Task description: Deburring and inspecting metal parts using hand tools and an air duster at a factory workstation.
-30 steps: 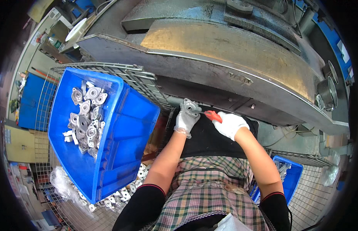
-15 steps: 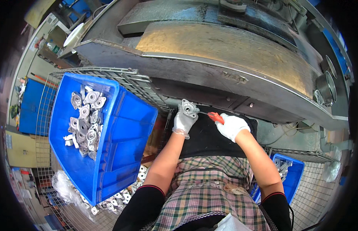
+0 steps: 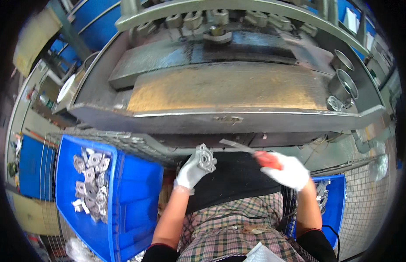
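Note:
My left hand (image 3: 192,172), in a white glove, is closed around a grey metal casting (image 3: 206,158) with a round bore and lobed flange, held up over my lap. My right hand (image 3: 288,170), gloved in white too, grips the red handle of a file (image 3: 268,160). Its flat metal blade points left toward the casting, apart from it, and is slightly blurred. At my left a large blue bin (image 3: 135,196) holds a heap of similar castings (image 3: 93,185).
Ahead stands a metal workbench (image 3: 229,87) with a raised front edge and a fixture (image 3: 218,35) at its back. Metal cups (image 3: 344,85) stand at its right end. A smaller blue bin (image 3: 338,209) with metal parts sits in a wire cart (image 3: 364,196) at my right.
The file has come out of the casting and moved right with my right hand. My left hand still holds the casting. The view has tilted up, showing more of the bench.

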Tool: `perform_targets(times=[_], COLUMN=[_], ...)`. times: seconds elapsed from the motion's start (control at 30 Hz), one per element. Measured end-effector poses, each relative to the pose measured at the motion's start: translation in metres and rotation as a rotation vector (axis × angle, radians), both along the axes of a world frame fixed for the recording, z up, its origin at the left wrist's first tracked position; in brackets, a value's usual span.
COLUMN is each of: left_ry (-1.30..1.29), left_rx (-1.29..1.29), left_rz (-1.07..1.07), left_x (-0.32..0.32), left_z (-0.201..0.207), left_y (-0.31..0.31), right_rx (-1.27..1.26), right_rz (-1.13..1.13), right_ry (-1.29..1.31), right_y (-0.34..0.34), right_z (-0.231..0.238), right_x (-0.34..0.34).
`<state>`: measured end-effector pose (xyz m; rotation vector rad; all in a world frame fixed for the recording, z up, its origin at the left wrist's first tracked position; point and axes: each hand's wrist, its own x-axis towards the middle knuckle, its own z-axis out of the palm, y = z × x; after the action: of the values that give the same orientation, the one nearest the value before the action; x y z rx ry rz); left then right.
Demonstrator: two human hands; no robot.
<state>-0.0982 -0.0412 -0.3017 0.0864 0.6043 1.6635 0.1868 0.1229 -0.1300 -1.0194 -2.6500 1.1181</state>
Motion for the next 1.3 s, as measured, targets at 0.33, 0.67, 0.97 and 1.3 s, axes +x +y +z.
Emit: perform_targets(times=[0.33, 0.67, 0.97, 1.3], left_ry=[1.362, 2.279, 2.307, 2.284], left_rx=[0.023, -0.491, -0.379, -0.367], left_rz=[0.143, 0.034, 0.048, 0.089], left_x=[-0.033, -0.049, -0.042, -0.046], left_z=[0.223, 0.215, 0.210, 0.202], left_y=[0.097, 0.177, 0.180, 0.180], right_rx=[0.515, 1.147, 1.012, 0.523], right_rz=[-1.201, -1.263, -0.830, -0.922], right_ry=[0.666, 0.142, -0.088, 0.732], right_y=[0.121, 0.134, 0.237, 0.259], right_z=[-0.009, -0.002, 0.054, 0.085], right_x=[0.244, 0.255, 0.151, 0.191])
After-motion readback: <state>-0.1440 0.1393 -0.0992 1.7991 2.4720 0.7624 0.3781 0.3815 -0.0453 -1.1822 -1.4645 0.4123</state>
